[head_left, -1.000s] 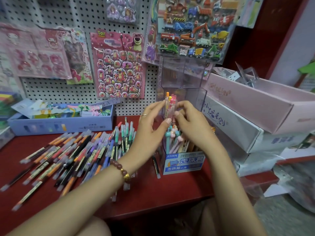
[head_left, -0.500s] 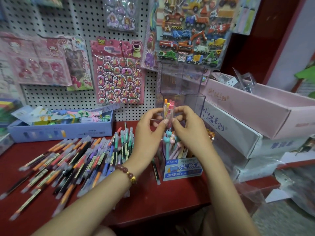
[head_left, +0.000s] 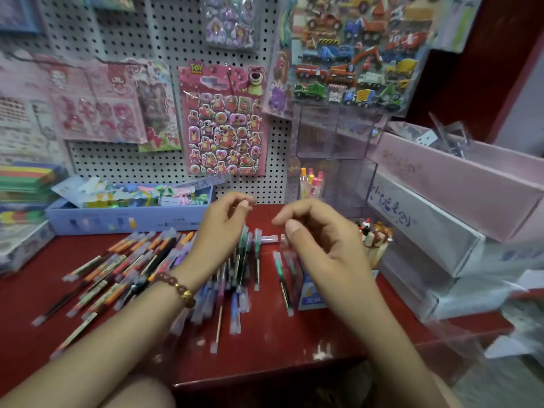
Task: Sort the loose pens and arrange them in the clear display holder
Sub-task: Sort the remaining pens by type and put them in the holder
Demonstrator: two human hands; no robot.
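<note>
Left hand (head_left: 223,228) – beaded bracelet (head_left: 176,288) on the wrist; fingers (head_left: 238,201) loosely curled, thumb and forefinger tips close together, nothing visible between them. It hangs above the right edge of the pen pile, not touching it.

Right hand (head_left: 321,245) – fingers loosely curled, thumb (head_left: 291,228) pointing left, holding nothing that can be seen. It hovers in front of the holder's lowest tier, apart from the left hand.

Loose pens (head_left: 132,266) – a wide scatter on the red table (head_left: 279,343), orange, black, purple and green barrels with clear caps, mostly fanned out to the left; a few green ones lie singly between the two hands.

Clear display holder (head_left: 353,184) – stepped, upright, at the back right of the table against the wall. Middle tier: a small group of pink and orange-topped pens (head_left: 312,184) standing in the left compartment. Lowest tier: animal-topped pens (head_left: 375,234) behind the right hand, a blue label (head_left: 309,295) on the front. Upper tier shows no pens.

Blue box (head_left: 129,219) – back left, holding mixed packets.

Pink box (head_left: 456,184) stacked on a white box (head_left: 424,231) – right of the holder.

Pegboard (head_left: 164,30) – hung with a pink bear sticker sheet (head_left: 223,122) and a vehicle sticker sheet (head_left: 353,54).
</note>
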